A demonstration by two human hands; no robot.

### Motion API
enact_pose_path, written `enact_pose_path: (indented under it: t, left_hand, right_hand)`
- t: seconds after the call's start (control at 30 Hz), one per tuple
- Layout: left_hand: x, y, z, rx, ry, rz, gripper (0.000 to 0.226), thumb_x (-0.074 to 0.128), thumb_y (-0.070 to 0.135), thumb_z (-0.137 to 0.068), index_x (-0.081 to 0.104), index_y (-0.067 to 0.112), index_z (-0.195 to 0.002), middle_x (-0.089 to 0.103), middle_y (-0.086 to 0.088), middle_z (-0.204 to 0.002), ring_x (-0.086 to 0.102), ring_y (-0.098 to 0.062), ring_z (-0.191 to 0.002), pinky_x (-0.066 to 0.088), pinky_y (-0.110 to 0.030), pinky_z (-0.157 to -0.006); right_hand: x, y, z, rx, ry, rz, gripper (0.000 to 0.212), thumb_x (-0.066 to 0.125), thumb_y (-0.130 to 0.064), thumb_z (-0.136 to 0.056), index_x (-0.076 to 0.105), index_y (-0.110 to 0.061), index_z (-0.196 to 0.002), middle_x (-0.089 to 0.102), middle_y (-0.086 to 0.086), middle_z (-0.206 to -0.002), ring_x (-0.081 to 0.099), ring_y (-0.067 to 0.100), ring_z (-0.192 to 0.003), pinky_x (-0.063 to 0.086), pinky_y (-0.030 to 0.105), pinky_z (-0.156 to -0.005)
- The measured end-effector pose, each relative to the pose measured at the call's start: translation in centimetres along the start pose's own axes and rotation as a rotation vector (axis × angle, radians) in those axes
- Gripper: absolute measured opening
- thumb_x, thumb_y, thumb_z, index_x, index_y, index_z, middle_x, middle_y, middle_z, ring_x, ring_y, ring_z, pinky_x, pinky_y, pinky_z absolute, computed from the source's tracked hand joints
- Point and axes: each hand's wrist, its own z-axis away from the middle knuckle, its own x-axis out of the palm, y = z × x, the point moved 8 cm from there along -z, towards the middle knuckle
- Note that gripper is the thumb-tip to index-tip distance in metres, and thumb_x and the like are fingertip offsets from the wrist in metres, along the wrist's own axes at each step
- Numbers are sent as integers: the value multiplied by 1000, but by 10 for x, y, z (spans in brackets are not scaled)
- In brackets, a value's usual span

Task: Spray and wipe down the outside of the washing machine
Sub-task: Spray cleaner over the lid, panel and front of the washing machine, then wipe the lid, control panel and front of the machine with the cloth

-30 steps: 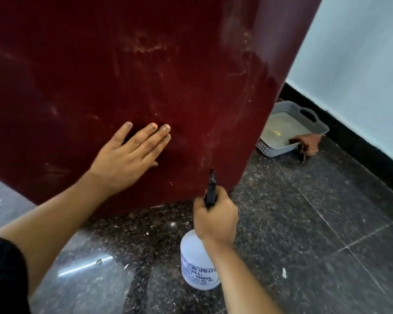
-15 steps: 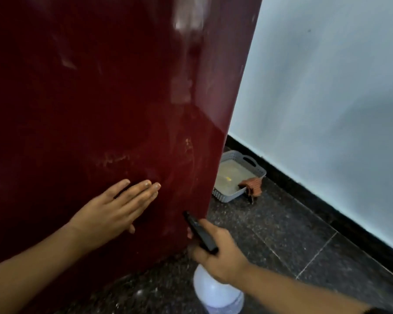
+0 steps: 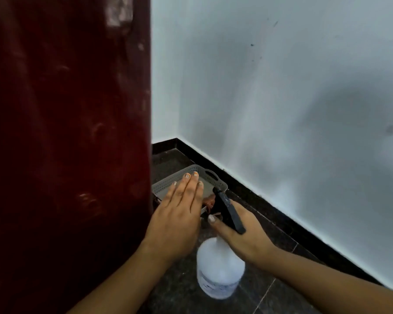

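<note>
While its dark red side panel fills the whole left part of the frame from top to bottom, the washing machine (image 3: pixel 66 132) shows pale smears and dull streaks across its glossy surface, the brightest patch near the upper edge. Its right corner runs as a straight vertical line down the middle-left of the picture.

Just right of that corner, in the lower centre, the left hand (image 3: pixel 177 218) is held flat with its fingers straight and close together, palm turned away from the camera; it holds nothing, and whether it touches anything cannot be told. Beside it, lower centre-right, the right hand (image 3: pixel 243 234) is wrapped around the neck of a spray bottle (image 3: pixel 219 270), its thumb lying beside the black trigger head (image 3: pixel 228 210), which points up and to the left. The bottle's white translucent body hangs below the hand, blurred, with a printed label near its base that is too smeared to read.

Behind the left hand's fingertips sits a grey perforated basket (image 3: pixel 211 177) with a cut-out handle, on the floor beside the machine's corner. A brownish cloth (image 3: pixel 210 201) shows at its near edge, mostly hidden between the two hands.

The dark speckled tile floor (image 3: pixel 281 295) occupies the bottom, edged by a black skirting (image 3: pixel 281 220) that climbs diagonally to the lower right. A pale, lightly marked wall (image 3: pixel 281 98) takes up the whole right and upper part of the frame.
</note>
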Motion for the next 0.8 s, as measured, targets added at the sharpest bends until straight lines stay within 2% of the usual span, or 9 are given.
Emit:
enact_pose_path:
  t: [0.07, 0.13, 0.23, 0.3, 0.4, 0.5, 0.6, 0.7, 0.8]
  left_hand:
    - [33, 3, -31, -59, -36, -11, 63, 43, 27, -81, 37, -4, -136, 35, -22, -144, 29, -33, -135, 22, -44, -112]
    - [70, -3, -55, -133, -132, -7, 63, 32, 29, -84, 32, -4, -138, 29, -22, -147, 25, -33, -137, 18, -43, -110]
    - [139, -21, -74, -219, -249, -35, 66, 30, 27, -93, -2, 1, -145, -13, -15, -152, -8, -29, -141, 1, -39, -115]
    - [174, -41, -79, -322, -277, -36, 68, 34, 25, -93, -3, 1, -145, -15, -16, -152, -10, -30, -141, 3, -40, -115]
    - [218, -73, -83, -501, -365, -58, 72, 38, 26, -92, -3, 2, -145, -15, -17, -153, -11, -30, -141, 2, -37, -113]
    - [251, -98, -86, -648, -399, -50, 72, 37, 24, -93, -9, 4, -145, -19, -15, -153, -14, -27, -140, -1, -35, -113]
    - [282, -113, -82, -770, -441, -36, 69, 34, 20, -95, -11, 4, -144, -20, -15, -152, -15, -27, -140, -1, -34, -113]
    - [305, -116, -78, -753, -506, -78, 70, 33, 17, -94, -16, 3, -143, -22, -17, -151, -17, -27, -140, -2, -36, -114]
    - [318, -117, -76, -741, -530, -103, 74, 34, 15, -94, -19, 1, -142, -23, -17, -151, -18, -28, -139, -2, -37, -114]
  right_hand:
    - [-6, 39, -28, 18, 19, 7, 61, 43, -78, -76, 56, -30, -111, 67, -7, -94, 64, 9, -83, 54, 39, -73]
    - [-2, 77, -61, 41, 24, -58, 64, 45, -76, -77, 53, -26, -117, 69, 2, -89, 65, 17, -76, 53, 49, -70]
    - [14, 134, -118, 119, 46, -126, 41, 58, -54, -84, 43, -40, -120, 69, 11, -84, 65, 26, -70, 55, 53, -62]
    - [30, 164, -161, 142, 48, -159, 53, 61, -45, -88, 41, -32, -135, 69, 15, -98, 66, 29, -83, 56, 56, -65]
    - [68, 192, -220, 149, 11, -203, 66, 59, -42, -90, 32, -21, -146, 62, 9, -122, 61, 28, -106, 56, 54, -78]
    - [119, 213, -268, 115, -66, -262, 68, 56, -52, -88, 29, -28, -146, 62, 8, -116, 62, 32, -106, 56, 53, -81]
    - [172, 234, -296, 98, -160, -264, 63, 57, -44, -91, 33, -18, -144, 64, 14, -118, 63, 34, -102, 54, 46, -82]
    - [209, 249, -304, 145, -238, -263, 53, 55, -33, -94, 35, -15, -139, 66, 12, -104, 63, 32, -95, 46, 34, -73]
    - [230, 256, -313, 203, -308, -270, 54, 53, -31, -95, 29, -21, -142, 63, 16, -116, 60, 34, -103, 43, 33, -77]
